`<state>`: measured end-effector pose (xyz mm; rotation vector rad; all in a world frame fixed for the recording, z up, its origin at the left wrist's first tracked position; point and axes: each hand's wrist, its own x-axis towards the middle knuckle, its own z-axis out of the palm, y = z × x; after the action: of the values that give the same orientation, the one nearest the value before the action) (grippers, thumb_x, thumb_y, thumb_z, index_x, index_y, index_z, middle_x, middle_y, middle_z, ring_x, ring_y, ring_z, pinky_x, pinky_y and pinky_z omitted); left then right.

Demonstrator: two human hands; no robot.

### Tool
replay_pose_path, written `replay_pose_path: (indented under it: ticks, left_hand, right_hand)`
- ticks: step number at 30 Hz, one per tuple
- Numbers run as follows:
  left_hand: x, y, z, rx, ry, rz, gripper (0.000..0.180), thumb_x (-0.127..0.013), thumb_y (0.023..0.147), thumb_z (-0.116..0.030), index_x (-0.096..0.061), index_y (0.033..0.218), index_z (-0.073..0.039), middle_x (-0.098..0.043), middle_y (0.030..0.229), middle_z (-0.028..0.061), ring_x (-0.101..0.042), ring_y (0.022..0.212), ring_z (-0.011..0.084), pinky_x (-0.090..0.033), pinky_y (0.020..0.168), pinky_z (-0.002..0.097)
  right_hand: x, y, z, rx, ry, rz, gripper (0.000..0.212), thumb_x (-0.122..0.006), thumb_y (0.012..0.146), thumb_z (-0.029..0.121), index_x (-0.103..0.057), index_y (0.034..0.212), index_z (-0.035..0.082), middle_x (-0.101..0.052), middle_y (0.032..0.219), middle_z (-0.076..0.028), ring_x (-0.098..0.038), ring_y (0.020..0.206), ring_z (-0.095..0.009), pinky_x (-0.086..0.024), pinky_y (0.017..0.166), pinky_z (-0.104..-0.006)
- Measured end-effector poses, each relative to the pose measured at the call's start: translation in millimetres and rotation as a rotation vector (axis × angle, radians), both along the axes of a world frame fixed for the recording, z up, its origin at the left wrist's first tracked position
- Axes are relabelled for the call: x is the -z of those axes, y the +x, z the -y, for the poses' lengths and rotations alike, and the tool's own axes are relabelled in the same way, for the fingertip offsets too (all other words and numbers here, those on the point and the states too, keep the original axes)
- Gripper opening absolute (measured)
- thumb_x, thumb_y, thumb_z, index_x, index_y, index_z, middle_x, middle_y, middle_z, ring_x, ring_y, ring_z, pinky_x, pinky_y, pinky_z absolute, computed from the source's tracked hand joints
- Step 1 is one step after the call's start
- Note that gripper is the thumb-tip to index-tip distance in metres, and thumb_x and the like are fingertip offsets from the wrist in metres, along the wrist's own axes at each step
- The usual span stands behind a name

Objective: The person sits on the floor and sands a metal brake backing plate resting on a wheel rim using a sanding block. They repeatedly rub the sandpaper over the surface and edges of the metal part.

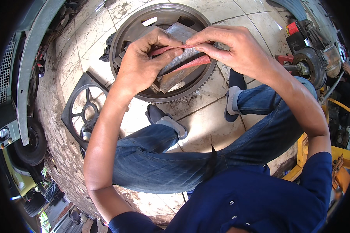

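Both my hands pinch the upper edge of a folded sheet of sandpaper (200, 62), red on one face and greyish on the other. My left hand (142, 64) grips its left end between thumb and fingers. Close beside it, my right hand (237, 46) pinches the same edge with thumb and forefinger, the fingertips nearly meeting. The sheet's lower red edge curls outward. Beneath it lies a brownish block-like piece (177, 80), partly hidden by the sheet. That piece rests on a large round metal flywheel (118, 37) with teeth along its rim, flat on the tiled floor.
A black square frame with a spoked ring (71, 112) lies left of the flywheel. My slippered feet (158, 113) stand just on the near side. Greasy machine parts (311, 64) and a yellow metal frame (299, 155) are at right. A vehicle with a tyre (32, 141) stands far left.
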<state>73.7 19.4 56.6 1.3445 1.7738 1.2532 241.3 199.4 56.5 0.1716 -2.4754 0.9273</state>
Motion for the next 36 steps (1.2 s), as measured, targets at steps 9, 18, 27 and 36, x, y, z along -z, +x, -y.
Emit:
replay_pose_path:
  ticks: [9, 18, 27, 36]
  left_hand:
    - [-8, 1, 4, 0.046, -0.005, 0.133, 0.023, -0.073, 0.090, -0.007, -0.070, 0.113, -0.004, -0.071, 0.104, 0.0043, -0.065, 0.101, 0.0112, -0.052, 0.095, 0.0279]
    - [-8, -1, 6, 0.039, 0.017, 0.181, 0.019, -0.070, 0.093, -0.005, -0.065, 0.111, -0.001, -0.072, 0.104, 0.0071, -0.066, 0.096, 0.0099, -0.053, 0.089, 0.0267]
    - [-7, -5, 7, 0.065, 0.015, 0.177, 0.015, -0.071, 0.092, -0.006, -0.068, 0.107, -0.005, -0.071, 0.099, 0.0021, -0.064, 0.094, 0.0077, -0.052, 0.088, 0.0247]
    - [-13, 0, 6, 0.075, 0.019, 0.195, 0.011, -0.069, 0.093, -0.003, -0.068, 0.103, -0.003, -0.071, 0.103, 0.0039, -0.065, 0.097, 0.0090, -0.054, 0.091, 0.0268]
  right_hand:
    - [-15, 3, -10, -0.073, -0.069, 0.052, 0.019, -0.068, 0.092, 0.007, -0.072, 0.110, 0.005, -0.074, 0.102, -0.009, -0.071, 0.093, -0.023, -0.056, 0.081, -0.0331]
    - [-15, 2, -11, -0.065, 0.000, 0.026, 0.019, -0.068, 0.091, 0.007, -0.072, 0.110, 0.006, -0.074, 0.101, -0.010, -0.071, 0.092, -0.024, -0.056, 0.080, -0.0345]
    - [-9, 3, -6, -0.073, -0.027, 0.068, 0.021, -0.071, 0.089, 0.008, -0.069, 0.110, 0.007, -0.073, 0.099, -0.009, -0.072, 0.086, -0.025, -0.057, 0.075, -0.0362]
    - [-10, 4, -15, -0.127, 0.046, 0.028, 0.031, -0.072, 0.081, 0.001, -0.069, 0.112, 0.008, -0.071, 0.092, -0.008, -0.069, 0.080, -0.025, -0.056, 0.072, -0.0358]
